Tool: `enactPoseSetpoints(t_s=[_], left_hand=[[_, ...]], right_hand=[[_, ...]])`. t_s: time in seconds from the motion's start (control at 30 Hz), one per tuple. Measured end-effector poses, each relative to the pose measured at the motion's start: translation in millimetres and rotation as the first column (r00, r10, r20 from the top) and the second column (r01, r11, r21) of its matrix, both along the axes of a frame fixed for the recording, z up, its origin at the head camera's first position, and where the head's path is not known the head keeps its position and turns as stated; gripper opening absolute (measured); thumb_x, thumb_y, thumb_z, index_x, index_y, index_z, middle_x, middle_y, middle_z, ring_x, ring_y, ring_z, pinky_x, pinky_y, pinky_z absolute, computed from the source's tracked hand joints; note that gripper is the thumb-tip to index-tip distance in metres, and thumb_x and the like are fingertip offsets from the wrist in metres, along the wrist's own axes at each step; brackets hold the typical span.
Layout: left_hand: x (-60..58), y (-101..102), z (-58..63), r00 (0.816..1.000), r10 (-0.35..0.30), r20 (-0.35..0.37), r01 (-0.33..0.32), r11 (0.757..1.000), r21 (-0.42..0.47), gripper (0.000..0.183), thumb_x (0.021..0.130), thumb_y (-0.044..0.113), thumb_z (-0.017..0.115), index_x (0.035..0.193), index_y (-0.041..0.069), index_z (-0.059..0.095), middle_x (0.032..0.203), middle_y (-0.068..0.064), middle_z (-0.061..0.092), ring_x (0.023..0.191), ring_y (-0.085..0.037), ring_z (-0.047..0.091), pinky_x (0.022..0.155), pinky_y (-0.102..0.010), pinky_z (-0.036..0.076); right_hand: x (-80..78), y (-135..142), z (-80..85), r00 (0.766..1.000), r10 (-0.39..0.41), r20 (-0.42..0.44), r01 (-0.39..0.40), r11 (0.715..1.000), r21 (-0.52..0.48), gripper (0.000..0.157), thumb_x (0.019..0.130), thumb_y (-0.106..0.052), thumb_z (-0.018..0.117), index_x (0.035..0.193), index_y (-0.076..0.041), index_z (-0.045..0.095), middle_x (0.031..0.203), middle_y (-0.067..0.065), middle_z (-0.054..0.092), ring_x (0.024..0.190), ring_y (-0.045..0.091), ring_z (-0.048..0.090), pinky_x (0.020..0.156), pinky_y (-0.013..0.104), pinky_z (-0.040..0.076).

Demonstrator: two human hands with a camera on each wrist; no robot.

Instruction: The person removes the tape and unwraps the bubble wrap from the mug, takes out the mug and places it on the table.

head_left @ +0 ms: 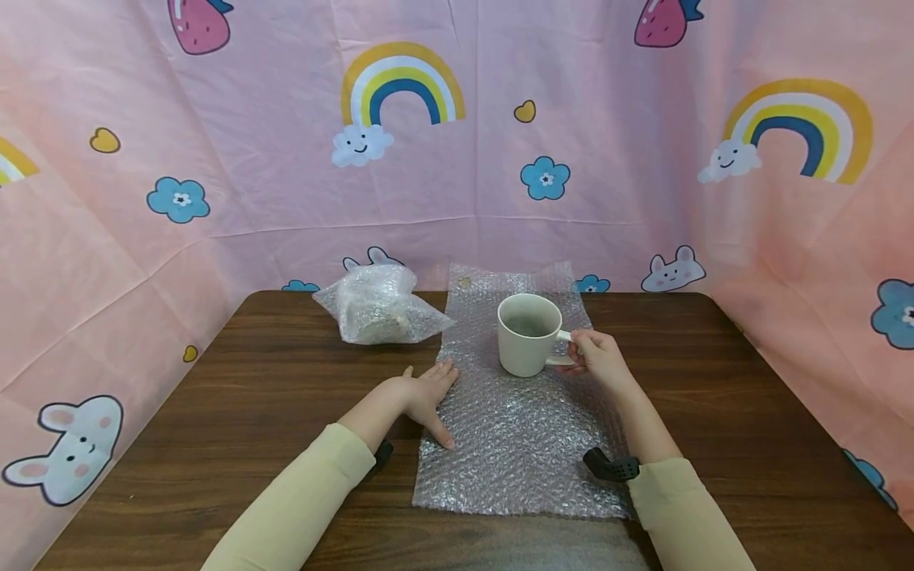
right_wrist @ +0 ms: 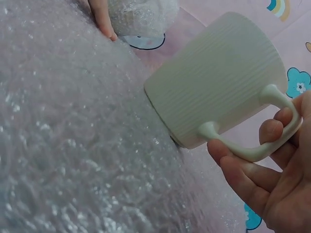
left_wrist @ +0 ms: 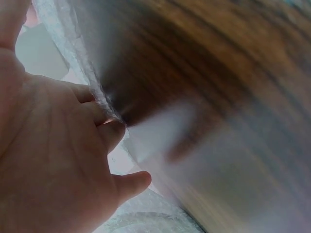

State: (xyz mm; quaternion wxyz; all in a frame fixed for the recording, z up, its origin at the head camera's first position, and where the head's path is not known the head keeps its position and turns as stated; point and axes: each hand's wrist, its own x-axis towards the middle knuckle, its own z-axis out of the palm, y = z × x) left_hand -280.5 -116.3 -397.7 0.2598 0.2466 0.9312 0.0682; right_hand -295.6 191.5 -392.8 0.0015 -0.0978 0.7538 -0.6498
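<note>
A pale green-white mug (head_left: 524, 341) with fine ribbing stands upright on a sheet of bubble wrap (head_left: 514, 444) laid over the table. My right hand (head_left: 598, 358) grips the mug's handle (right_wrist: 248, 150), its fingers curled through and around it. At the sheet's left edge, my left hand (head_left: 428, 396) has its fingers spread and touching the bubble wrap. In the left wrist view, the fingertips of the left hand (left_wrist: 58, 150) meet the sheet's edge beside the wood.
A bundle wrapped in bubble wrap (head_left: 378, 305) sits at the back left of the dark wooden table (head_left: 236, 428), its contents unclear. A pink patterned cloth (head_left: 286, 190) hangs behind and along both sides of the table.
</note>
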Motion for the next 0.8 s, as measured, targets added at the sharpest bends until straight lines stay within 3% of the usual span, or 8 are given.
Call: enactPoseSetpoints(t_s=[0.23, 0.5, 0.8], left_hand=[[0.2, -0.2, 0.5, 1.0, 0.002, 0.0, -0.002, 1.0, -0.006, 0.123, 0.069, 0.056, 0.08, 0.154, 0.003, 0.008, 0.159, -0.014, -0.005, 0.145, -0.027, -0.002, 0.109, -0.062, 0.001], [-0.1, 0.5, 0.8, 1.0, 0.002, 0.005, -0.001, 1.0, -0.011, 0.122, 0.069, 0.057, 0.079, 0.154, 0.004, 0.008, 0.159, -0.014, -0.005, 0.145, -0.027, -0.002, 0.109, -0.062, 0.001], [1.1, 0.7, 2.2, 1.0, 0.011, 0.019, -0.011, 1.0, 0.004, 0.122, 0.069, 0.056, 0.079, 0.154, 0.004, 0.008, 0.159, -0.014, -0.006, 0.145, -0.027, -0.003, 0.109, -0.062, -0.001]], right_hand=[[5.8, -1.7, 10.8, 1.0, -0.019, 0.0, 0.019, 1.0, 0.004, 0.034, 0.102, -0.009, 0.039, 0.079, 0.015, 0.048, 0.07, 0.014, 0.049, 0.078, 0.049, 0.065, 0.067, 0.055, 0.054], [-6.5, 6.4, -1.9, 0.999, -0.03, -0.038, 0.027, 0.998, -0.057, 0.036, 0.102, -0.01, 0.041, 0.077, 0.013, 0.049, 0.067, 0.01, 0.047, 0.075, 0.052, 0.064, 0.065, 0.057, 0.053], [-6.3, 12.0, 3.2, 0.994, -0.09, -0.065, 0.087, 0.995, -0.056, 0.034, 0.103, -0.016, 0.042, 0.075, 0.003, 0.05, 0.068, 0.009, 0.046, 0.067, 0.038, 0.068, 0.065, 0.053, 0.054]])
